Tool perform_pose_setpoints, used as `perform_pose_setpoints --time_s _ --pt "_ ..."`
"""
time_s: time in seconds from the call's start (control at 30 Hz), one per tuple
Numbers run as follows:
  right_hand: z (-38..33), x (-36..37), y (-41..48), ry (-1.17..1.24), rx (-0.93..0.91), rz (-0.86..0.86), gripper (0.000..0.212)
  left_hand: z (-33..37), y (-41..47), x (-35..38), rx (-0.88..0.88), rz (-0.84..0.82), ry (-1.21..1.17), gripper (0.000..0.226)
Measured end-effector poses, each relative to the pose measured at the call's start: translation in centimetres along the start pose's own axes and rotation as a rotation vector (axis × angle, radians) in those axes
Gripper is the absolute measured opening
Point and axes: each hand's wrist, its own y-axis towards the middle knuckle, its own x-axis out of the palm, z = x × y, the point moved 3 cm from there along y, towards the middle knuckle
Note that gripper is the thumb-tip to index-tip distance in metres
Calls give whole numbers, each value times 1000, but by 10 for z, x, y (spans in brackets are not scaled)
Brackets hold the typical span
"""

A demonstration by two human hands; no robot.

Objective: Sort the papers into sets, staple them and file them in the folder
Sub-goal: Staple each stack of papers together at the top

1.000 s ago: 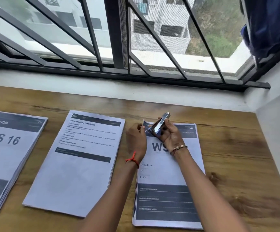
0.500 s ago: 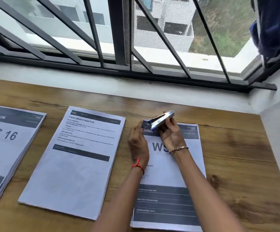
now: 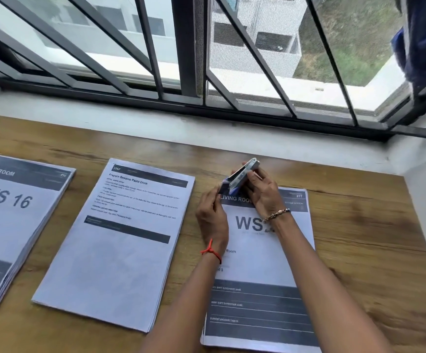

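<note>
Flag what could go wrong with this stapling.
The left hand pinches the corner of the living-room set right beside the stapler held by the right hand, so it could get nipped. The stapler sits at the lifted corner's very tip, so the staple may miss lower sheets or tear out.

A: What was printed on the left stack (image 3: 16,225)?
B: A blurred header that looked like "LIVING ROOM", with a large "WS 16" under it.
A: And the middle stack (image 3: 120,263)?
B: "3562" in the header bar, then the title "Prepare Sesame Paste Drink". The body text was too small to read.
A: The right stack (image 3: 262,263)?
B: "LIVING ROO" with its end covered, "#17" at top right, a big "WS" with its number hidden, "Room", "of 3", and "SUPERVISOR NAME" lines in the dark lower band.
</note>
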Motion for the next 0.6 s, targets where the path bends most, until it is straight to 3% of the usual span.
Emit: perform_pose_setpoints --time_s 0.23,0.6 --pt "-13 2 13 -528 -30 6 16 1 1 -1 -25 -2 -16 26" --pt "-22 10 31 -937 186 -243 12 0 1 -2 -115 -16 -75 27"
